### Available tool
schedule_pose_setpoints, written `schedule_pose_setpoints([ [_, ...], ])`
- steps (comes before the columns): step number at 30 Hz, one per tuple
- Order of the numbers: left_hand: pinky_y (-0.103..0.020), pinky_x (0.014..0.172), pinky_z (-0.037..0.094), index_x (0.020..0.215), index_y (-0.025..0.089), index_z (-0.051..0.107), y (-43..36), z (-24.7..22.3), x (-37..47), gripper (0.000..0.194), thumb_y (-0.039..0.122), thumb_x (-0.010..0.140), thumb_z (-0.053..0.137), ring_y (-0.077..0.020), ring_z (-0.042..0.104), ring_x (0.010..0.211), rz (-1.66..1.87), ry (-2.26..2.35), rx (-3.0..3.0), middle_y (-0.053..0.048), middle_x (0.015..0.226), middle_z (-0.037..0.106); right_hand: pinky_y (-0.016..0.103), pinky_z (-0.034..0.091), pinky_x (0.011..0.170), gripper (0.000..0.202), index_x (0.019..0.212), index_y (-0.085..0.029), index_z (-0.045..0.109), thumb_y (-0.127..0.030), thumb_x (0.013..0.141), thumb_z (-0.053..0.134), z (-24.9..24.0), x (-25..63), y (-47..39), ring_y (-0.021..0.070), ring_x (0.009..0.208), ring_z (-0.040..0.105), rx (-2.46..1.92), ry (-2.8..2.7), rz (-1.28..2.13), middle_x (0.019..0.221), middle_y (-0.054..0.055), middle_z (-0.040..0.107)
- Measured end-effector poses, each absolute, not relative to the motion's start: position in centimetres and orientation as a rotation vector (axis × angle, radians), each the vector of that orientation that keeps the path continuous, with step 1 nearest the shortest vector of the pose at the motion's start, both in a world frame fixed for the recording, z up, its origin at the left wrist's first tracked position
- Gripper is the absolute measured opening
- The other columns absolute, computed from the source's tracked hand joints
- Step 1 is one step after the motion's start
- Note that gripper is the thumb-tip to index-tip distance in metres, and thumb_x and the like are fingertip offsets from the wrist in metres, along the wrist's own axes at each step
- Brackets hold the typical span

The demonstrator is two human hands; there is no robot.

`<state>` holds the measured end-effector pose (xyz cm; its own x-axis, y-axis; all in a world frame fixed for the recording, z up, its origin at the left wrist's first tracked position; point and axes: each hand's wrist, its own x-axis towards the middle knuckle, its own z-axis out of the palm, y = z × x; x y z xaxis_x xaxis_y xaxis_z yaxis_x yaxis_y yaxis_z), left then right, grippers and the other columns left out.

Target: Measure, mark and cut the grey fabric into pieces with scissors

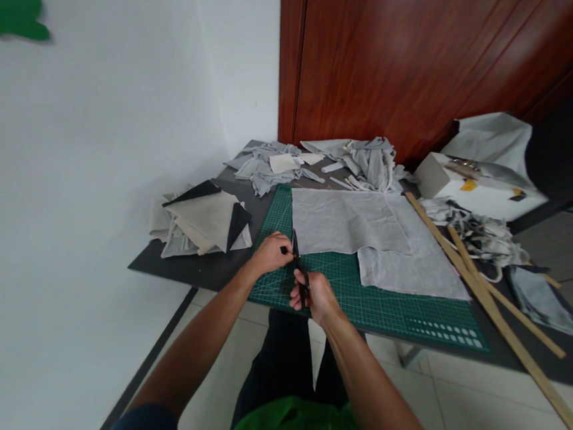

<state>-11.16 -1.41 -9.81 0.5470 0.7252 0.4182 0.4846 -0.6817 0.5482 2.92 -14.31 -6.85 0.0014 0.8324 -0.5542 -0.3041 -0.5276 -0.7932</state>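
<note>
Scissors (298,264) lie over the green mat (384,304): right hand (315,296) fingers curl through the handles, left hand (270,252) fingers pinch near the blades, beside grey fabric (350,230).

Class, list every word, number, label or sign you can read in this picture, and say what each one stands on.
None can be read.
Green gridded cutting mat: white markings along its near edge, too small to read.
White cardboard box: yellow and dark labels, blurred.
Black-handled scissors, held by the left hand and right hand: no marking visible.
</note>
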Motion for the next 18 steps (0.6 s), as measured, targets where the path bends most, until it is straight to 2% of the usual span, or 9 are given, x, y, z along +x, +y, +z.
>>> schedule_pose_setpoints([
  [7,-0.032,0.083,0.050,0.064,0.021,0.063,-1.3,-9.9,-11.3,0.019,0.003,0.071,0.066,-0.0171,0.062,0.080,0.902,0.974,2.410,0.000,0.077,0.071,0.022,0.043,0.037,0.023,0.089,-0.015,0.059,-0.038,0.094,0.059,-6.4,3.1,-13.1,0.0156,0.041,0.061,-1.422,-0.573,1.698,0.058,0.005,0.067],
  [14,-0.033,0.085,0.049,0.063,0.020,0.062,-1.5,-9.7,-11.2,0.020,0.002,0.070,0.065,-0.0167,0.062,0.077,0.893,0.969,2.401,0.000,0.076,0.071,0.022,0.042,0.036,0.018,0.086,-0.014,0.060,-0.029,0.095,0.055,-6.3,2.7,-12.9,0.0158,0.042,0.061,-1.454,-0.577,1.665,0.057,0.005,0.066],
  [18,-0.033,0.085,0.049,0.063,0.020,0.062,-1.4,-9.7,-11.2,0.020,0.002,0.070,0.065,-0.0167,0.061,0.078,0.887,0.965,2.391,0.000,0.076,0.071,0.022,0.042,0.036,0.018,0.087,-0.014,0.060,-0.030,0.093,0.058,-6.4,2.9,-12.7,0.0157,0.041,0.061,-1.458,-0.579,1.668,0.055,0.004,0.065],
])
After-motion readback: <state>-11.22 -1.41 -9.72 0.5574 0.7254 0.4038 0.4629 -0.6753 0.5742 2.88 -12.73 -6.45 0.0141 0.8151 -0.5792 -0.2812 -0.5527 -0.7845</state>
